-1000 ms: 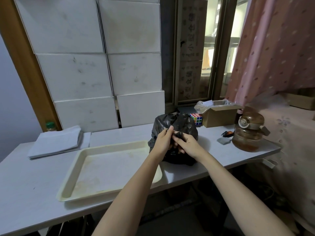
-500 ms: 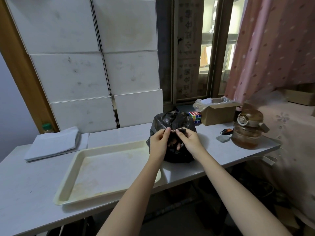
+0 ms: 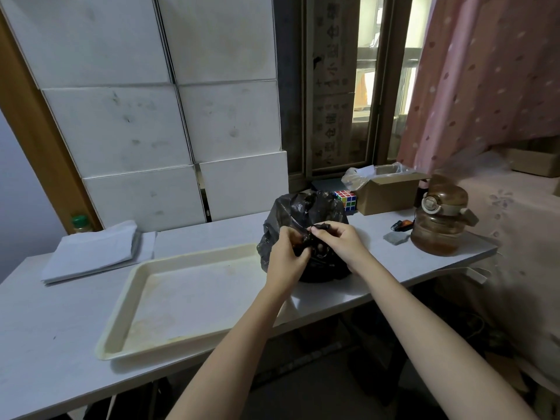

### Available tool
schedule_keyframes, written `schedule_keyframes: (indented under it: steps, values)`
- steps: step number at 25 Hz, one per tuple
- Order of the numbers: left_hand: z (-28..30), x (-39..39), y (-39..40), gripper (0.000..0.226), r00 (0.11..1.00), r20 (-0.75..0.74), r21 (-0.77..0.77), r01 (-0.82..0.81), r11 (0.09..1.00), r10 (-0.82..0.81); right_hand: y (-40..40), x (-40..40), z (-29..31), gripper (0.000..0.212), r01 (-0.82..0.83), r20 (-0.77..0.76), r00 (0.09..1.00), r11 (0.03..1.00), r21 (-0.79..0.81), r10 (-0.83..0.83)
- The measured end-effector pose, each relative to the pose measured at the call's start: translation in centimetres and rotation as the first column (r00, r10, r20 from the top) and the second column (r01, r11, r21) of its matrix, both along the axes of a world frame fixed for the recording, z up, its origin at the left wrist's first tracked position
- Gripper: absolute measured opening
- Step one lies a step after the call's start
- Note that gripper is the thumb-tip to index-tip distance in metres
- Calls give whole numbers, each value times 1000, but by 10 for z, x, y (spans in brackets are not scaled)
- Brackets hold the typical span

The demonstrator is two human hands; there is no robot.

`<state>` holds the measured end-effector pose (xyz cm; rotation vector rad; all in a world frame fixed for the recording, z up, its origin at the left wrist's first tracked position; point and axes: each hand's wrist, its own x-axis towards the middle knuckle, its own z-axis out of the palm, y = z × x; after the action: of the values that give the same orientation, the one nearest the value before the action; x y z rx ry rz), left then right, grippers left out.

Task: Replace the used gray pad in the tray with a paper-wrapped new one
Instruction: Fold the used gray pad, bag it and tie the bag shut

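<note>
Both hands (image 3: 315,247) pinch black bag (image 3: 306,213) by tray (image 3: 127,338)

One cream rectangular plastic tray (image 3: 127,334) is counted on the pale grey tabletop (image 3: 45,344), along with one crumpled black plastic bag (image 3: 303,210), one stack of white folded paper (image 3: 91,253), one multicoloured puzzle cube (image 3: 346,200), one open brown cardboard box (image 3: 388,194), one amber translucent jug (image 3: 439,228) and one green-capped bottle (image 3: 80,224). Two bare hands are counted, left (image 3: 285,256) and right (image 3: 339,241).
</note>
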<state>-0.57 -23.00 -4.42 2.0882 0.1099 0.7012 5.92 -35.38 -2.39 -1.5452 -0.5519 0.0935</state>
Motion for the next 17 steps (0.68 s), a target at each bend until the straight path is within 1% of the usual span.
schedule_keyframes:
  steps: [2,3,5,6,7,9,10,12,14,15,17]
  values:
    - [1,4,-3,20,993,-103,32,-56,998,59,1,-1,-1,12,-55,63,996,998,-38,57]
    - [2,7,-3,20,988,-126,75,-77,994,86,1,-1,-2,14,-77,85,993,996,-53,82]
    - [4,9,-4,24,983,-130,166,-110,980,133,1,0,-4,20,-84,116,989,994,-72,92]
    - [5,9,-4,25,984,-120,152,-109,982,128,-1,1,-5,20,-73,135,987,994,-81,83]
    - [5,10,-3,24,989,-109,81,-90,993,99,-2,3,-6,20,-61,158,985,994,-89,74]
    - [8,10,0,21,996,-90,-165,-20,986,6,-6,8,-8,21,-40,210,976,993,-112,63]
    - [12,8,2,25,994,-93,-289,22,957,-51,-7,10,-9,21,-31,235,970,992,-125,60]
    - [19,8,5,29,982,-106,-503,84,860,-158,-9,14,-10,23,-9,267,963,991,-132,44]
    - [24,8,8,26,969,-128,-621,89,779,-213,-11,15,-11,25,6,268,963,993,-116,26]
    - [25,8,10,23,966,-139,-650,78,756,-219,-11,16,-11,26,13,263,965,994,-105,15]
    - [23,9,15,20,966,-163,-674,39,738,-200,-12,16,-13,24,49,265,964,996,-75,-27]
